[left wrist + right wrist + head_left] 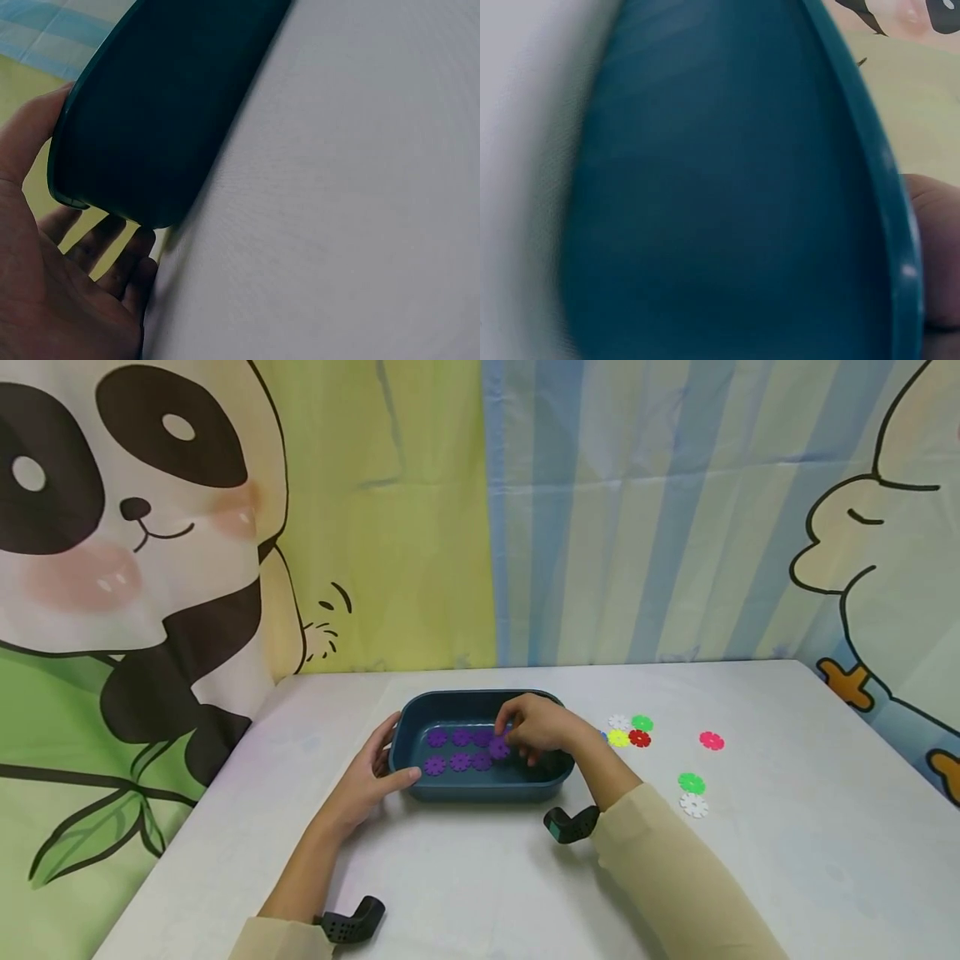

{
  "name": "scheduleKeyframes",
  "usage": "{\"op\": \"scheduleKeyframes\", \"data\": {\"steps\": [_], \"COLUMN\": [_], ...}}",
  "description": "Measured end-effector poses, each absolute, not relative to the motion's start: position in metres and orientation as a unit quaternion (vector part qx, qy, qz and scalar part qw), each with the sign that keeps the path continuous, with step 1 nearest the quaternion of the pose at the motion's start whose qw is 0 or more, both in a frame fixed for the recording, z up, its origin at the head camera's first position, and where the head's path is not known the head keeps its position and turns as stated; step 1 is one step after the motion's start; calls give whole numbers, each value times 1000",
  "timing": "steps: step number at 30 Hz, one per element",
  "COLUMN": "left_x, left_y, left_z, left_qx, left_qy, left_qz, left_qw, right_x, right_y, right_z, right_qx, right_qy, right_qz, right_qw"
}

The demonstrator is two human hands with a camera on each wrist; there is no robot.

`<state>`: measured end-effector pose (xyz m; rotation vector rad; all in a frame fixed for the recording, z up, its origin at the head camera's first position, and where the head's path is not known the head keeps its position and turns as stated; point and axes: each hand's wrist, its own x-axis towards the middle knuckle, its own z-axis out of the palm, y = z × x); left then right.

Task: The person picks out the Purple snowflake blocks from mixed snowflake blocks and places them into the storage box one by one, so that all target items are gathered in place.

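A dark blue rectangular plastic basin [480, 793] stands on the table, with several purple notched discs [460, 762] lying in two rows inside. The left hand [365, 781] holds the basin's left end, its thumb on the front rim and its fingers against the end wall. In the left wrist view, the fingers [97, 244] curl under the basin's rim. Over the basin's right half, the right hand [536, 724] pinches a purple notched disc [499, 748] above the rows. The right wrist view shows mostly the basin's outer wall [727, 180], with part of the hand beyond the rim.
Right of the basin lie loose notched discs on the white table [465, 877]: yellow [618, 738], red [640, 738], green [642, 723], white [619, 722] and pink [712, 741]. Nearer are another green disc [692, 783] and white disc [693, 806]. Printed curtains [420, 527] hang behind.
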<state>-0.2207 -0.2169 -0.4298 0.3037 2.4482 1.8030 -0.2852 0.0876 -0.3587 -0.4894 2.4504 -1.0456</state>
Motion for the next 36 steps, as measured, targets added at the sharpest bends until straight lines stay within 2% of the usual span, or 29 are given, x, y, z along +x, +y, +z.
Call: {"op": "scheduleKeyframes", "data": {"steps": [11, 18, 29, 36], "left_x": [-221, -221, -221, -220], "left_y": [-214, -215, -215, -216], "left_z": [-430, -429, -430, -428], "left_qx": [98, 108, 98, 98], "left_qy": [801, 801, 798, 798], "left_qz": [588, 588, 594, 593], "left_qw": [45, 41, 46, 45], "right_x": [-279, -275, -255, -240], "right_y": [80, 80, 99, 115], "right_z": [-358, -357, -351, -348], "right_qx": [-150, -186, -254, -251], "right_qy": [920, 930, 907, 894], "right_qz": [-303, -261, -315, -365], "right_qw": [197, 182, 120, 68]}}
